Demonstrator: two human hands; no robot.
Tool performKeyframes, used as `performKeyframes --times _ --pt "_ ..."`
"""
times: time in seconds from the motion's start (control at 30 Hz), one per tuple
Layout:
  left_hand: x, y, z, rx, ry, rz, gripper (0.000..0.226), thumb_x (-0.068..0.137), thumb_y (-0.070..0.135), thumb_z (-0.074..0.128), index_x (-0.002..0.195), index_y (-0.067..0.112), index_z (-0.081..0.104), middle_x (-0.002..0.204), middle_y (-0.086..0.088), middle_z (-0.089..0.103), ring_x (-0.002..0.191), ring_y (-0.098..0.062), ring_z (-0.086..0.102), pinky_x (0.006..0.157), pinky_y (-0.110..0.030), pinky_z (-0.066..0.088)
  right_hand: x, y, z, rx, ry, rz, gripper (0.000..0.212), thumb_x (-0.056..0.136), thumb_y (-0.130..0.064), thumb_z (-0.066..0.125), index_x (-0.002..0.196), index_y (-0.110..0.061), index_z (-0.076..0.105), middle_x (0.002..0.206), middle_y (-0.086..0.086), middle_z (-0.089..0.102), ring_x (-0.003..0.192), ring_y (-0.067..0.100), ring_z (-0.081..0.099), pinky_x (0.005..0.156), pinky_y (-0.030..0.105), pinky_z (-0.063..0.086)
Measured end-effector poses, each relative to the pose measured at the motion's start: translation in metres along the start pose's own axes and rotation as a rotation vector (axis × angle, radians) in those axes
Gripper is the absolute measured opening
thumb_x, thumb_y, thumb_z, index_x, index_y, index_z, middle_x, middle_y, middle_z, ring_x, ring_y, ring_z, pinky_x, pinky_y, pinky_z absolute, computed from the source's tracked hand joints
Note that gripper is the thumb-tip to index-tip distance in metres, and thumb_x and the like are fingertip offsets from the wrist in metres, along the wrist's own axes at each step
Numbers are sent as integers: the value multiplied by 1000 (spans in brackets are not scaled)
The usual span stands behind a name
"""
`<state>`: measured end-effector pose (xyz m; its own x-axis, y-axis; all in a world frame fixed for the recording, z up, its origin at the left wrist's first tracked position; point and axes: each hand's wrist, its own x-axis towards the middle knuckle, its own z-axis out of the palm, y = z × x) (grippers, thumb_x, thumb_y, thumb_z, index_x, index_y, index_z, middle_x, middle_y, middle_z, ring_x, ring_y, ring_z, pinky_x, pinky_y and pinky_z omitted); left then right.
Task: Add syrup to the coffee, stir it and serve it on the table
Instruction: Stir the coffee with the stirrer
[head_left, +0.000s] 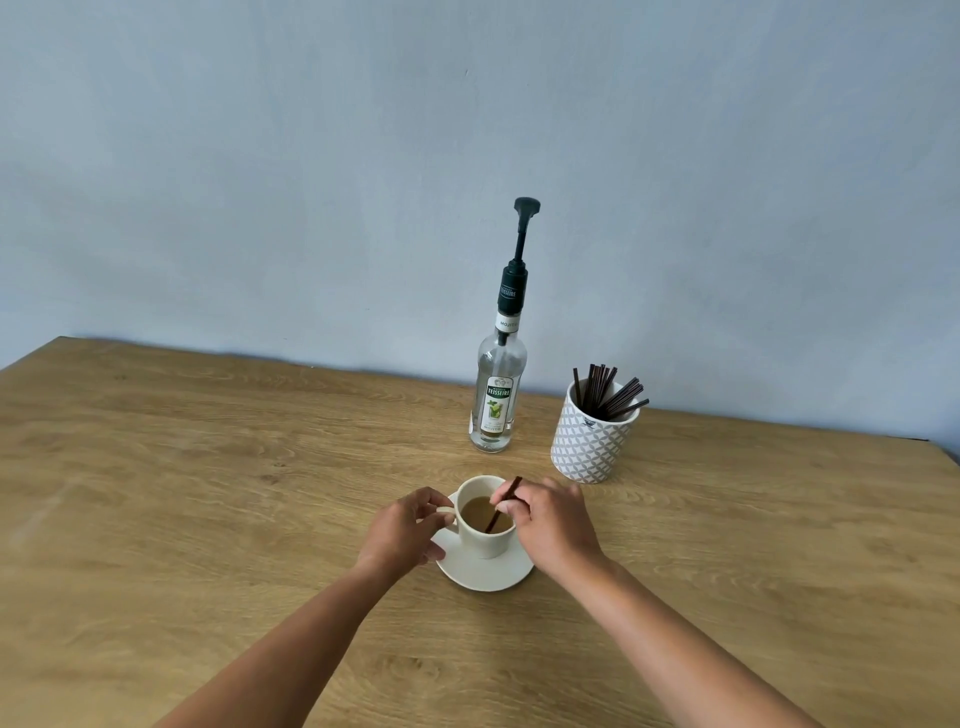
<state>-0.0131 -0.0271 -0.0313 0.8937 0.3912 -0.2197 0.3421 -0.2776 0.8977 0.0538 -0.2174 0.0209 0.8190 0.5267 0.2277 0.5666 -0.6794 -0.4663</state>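
Both hands are working at the brittle ceramic cup (483, 519) sitting on its saucer (485, 574) on the table (208, 467): left hand (402, 530) pinching the handle, right hand (550, 522) closing fingertips around the thin stiff stirrer (503, 505) dipping into the coffee (480, 512)

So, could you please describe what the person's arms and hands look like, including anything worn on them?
Both forearms are bare as far as the frame shows: no sleeves in view. The left hand and right hand wear no gloves, and no watch, bracelet or ring is visible.
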Motion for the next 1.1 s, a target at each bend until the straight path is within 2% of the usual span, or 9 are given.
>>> performKeyframes --times 0.1,0.27,0.47,0.63,0.73,0.9,1.1 --pt "0 0 0 -4 -2 -2 8 92 20 70 91 28 70 93 -1 74 63 -26 77 48 -26 54 2 -7 3 32 -20 -5 14 92 -29 60 95 -36 71 99 -22 72 97 9 56 80 27 19" --pt "0 0 1 -7 3 -9 9 91 20 70 89 30 70 90 4 76 61 -24 77 51 -30 56 6 -4 -1 -30 -38 18 17 94 -28 57 98 -37 70 99 -23 72 98 8 56 88 31 27" --pt "0 -1 1 -15 12 -15 10 91 18 69 90 27 71 94 1 75 64 -28 77 51 -30 55 1 7 -10 -99 -13 3 16 94 -25 57 100 -36 67 95 -21 73 94 11 60 85 34 33" --pt "0 -2 2 -8 16 -16 10 91 19 70 90 29 71 96 0 74 63 -27 77 48 -28 55 0 3 -7 104 12 43 15 89 -19 63 90 -32 72 93 -16 74 94 13 65 97 38 43" --pt "1 -2 1 4 15 -15 10 91 20 70 90 30 71 96 1 74 61 -25 77 48 -27 55 1 -1 -2 158 3 70 14 89 -22 64 92 -32 73 96 -17 74 99 12 64 100 38 41" --pt "1 -2 1 -3 19 -21 11 90 21 71 86 31 72 92 4 75 59 -23 77 48 -28 55 4 1 -4 72 -10 108 15 92 -26 61 96 -36 73 99 -21 73 101 8 62 97 33 32" --pt "1 -3 1 -26 16 -25 12 89 20 72 86 31 72 92 3 75 59 -25 77 50 -30 56 2 9 -13 72 17 113 15 91 -22 62 92 -34 71 94 -19 74 94 9 66 97 36 39"
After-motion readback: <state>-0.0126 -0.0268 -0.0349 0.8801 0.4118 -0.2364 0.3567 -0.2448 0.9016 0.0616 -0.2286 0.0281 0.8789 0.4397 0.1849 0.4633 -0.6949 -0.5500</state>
